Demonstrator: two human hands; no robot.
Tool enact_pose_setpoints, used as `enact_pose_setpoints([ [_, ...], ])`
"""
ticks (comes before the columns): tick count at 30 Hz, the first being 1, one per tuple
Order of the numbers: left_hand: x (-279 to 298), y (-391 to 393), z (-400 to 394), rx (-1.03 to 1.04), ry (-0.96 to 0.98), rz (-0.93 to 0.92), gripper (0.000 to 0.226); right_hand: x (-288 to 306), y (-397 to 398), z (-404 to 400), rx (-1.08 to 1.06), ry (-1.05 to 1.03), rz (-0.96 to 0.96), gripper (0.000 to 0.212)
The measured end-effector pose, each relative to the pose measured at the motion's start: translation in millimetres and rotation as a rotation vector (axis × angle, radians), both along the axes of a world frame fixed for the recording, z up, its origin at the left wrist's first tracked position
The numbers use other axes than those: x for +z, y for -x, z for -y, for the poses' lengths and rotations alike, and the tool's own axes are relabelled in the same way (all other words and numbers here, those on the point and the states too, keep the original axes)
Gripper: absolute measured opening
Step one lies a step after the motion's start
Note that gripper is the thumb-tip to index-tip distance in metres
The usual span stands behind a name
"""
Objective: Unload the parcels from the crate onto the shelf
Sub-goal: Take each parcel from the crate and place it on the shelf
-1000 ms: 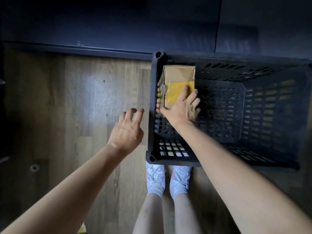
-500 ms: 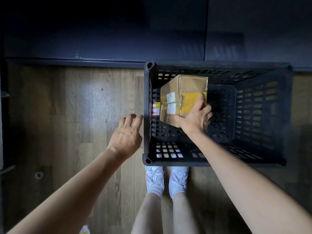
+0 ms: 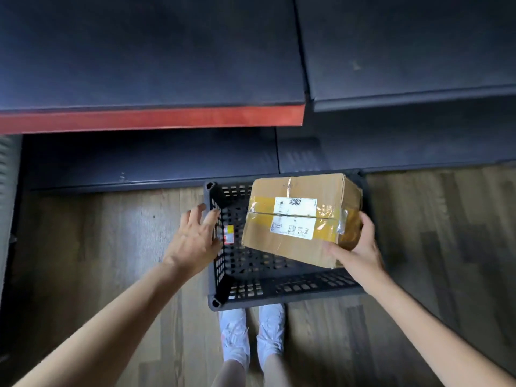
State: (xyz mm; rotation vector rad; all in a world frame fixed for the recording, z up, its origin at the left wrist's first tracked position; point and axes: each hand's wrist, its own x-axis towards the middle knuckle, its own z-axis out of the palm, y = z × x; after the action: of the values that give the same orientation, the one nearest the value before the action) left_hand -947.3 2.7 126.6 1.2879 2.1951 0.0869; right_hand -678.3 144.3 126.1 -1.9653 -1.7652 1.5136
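A brown cardboard parcel (image 3: 296, 219) with yellow tape and white labels hangs tilted above the black perforated crate (image 3: 279, 289). My right hand (image 3: 360, 250) grips its near right corner, thumb on the front face and fingers round the right end. My left hand (image 3: 195, 238) is spread with fingers straight, its fingertips at the crate's left rim, apart from the parcel. The crate stands on the wooden floor, and I see no other parcel in the part of it that shows. Above are dark shelf boards (image 3: 156, 51), the left one with a red front edge.
A lower dark shelf level (image 3: 150, 160) runs just behind the crate. My white shoes (image 3: 251, 336) stand right at the crate's near wall. Wooden floor (image 3: 97, 261) spreads to both sides. A grey ribbed surface (image 3: 8, 169) is at the far left.
My right hand has lifted the parcel up out of the crate and turned it label side up. The view has tilted up, revealing the shelf boards. My left hand moved to the crate's rim.
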Motion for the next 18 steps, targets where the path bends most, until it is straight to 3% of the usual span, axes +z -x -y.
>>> enact_pose_setpoints([
  [4, 75.9, 16.7, -14.6, 0.010, -0.137, -0.050, 0.065, 69.9, -5.2, -11.9, 0.007, -0.010, -0.158, 0.094],
  [9, 186.7, 31.4, -20.5, 0.325, -0.161, 0.146, 0.089, 173.8, 5.0, -19.3, 0.054, -0.026, -0.365, 0.082],
  [12, 252.6, 36.2, -14.3, 0.373, -0.262, 0.223, 0.100, 237.2, 14.8, -21.4, 0.072, -0.067, -0.508, 0.069],
  [18, 371.9, 43.1, 2.1, 0.341, -0.531, 0.293, 0.098, 359.7, 43.8, -21.6, 0.177, -0.204, -0.737, 0.084],
])
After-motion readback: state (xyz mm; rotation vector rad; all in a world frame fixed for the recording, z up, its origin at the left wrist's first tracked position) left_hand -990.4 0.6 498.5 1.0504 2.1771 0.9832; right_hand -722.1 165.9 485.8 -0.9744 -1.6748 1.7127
